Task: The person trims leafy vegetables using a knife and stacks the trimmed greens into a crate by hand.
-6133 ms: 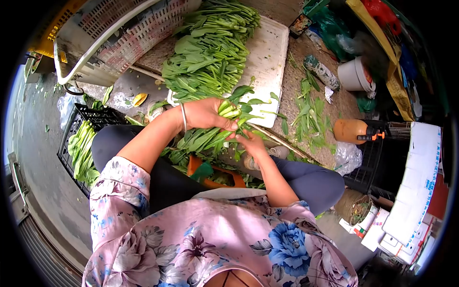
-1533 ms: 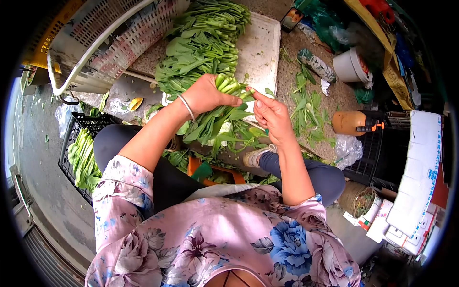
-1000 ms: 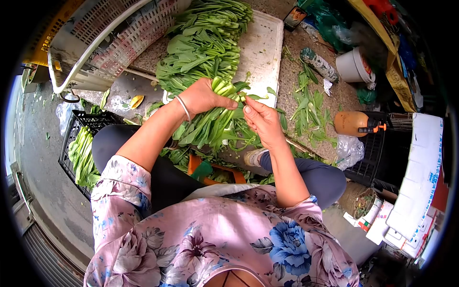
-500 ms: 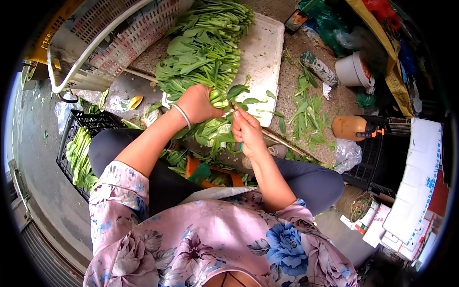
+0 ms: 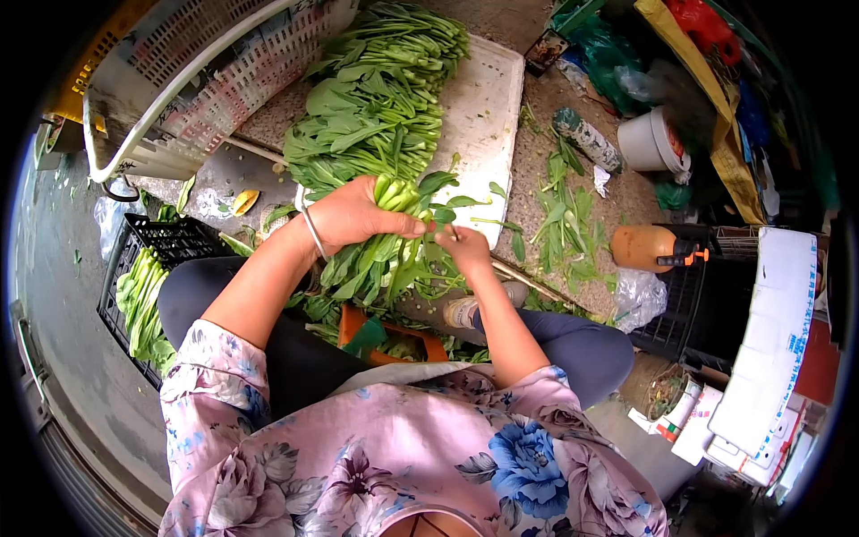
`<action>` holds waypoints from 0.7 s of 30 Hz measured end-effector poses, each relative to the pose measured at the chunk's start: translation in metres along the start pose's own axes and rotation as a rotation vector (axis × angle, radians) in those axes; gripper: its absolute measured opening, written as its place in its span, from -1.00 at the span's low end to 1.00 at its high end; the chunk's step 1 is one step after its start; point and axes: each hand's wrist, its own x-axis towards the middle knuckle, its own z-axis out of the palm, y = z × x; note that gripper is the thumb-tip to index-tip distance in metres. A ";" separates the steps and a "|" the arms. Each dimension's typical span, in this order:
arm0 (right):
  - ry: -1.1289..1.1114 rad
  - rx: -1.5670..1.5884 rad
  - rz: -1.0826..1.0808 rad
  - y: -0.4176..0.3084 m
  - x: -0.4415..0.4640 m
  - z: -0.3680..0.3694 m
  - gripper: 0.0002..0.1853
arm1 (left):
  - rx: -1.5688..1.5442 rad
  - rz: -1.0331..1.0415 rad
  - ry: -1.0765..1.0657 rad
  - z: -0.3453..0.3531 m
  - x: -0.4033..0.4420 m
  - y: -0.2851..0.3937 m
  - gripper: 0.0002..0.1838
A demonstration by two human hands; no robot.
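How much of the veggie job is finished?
The neat pile of greens on the white board looks done. The left hand holds a bunch, with the right hand close to its stems. The greens in the black crate may be left, but I can't tell how many more there are.

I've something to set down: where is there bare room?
Mostly bare: the white board right of the piled greens, and the grey floor left of the left black crate. Crowded: between board and sprayer, with loose leaves, and around the bucket, with bags.
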 end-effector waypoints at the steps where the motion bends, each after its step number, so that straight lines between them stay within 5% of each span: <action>1: 0.094 0.129 -0.026 -0.017 0.011 0.001 -0.68 | -0.026 -0.007 -0.023 0.001 -0.001 0.002 -0.58; 8: 0.160 0.243 -0.240 -0.132 0.085 0.006 -0.75 | -0.164 0.053 0.020 0.007 -0.002 0.013 -0.60; 9: 0.162 0.234 -0.215 -0.140 0.096 0.009 -0.74 | -0.106 0.068 0.048 0.003 0.002 0.008 -0.78; 21: 0.089 0.529 0.120 -0.162 0.130 0.028 -0.85 | -0.488 0.125 0.027 -0.001 -0.013 0.014 -0.64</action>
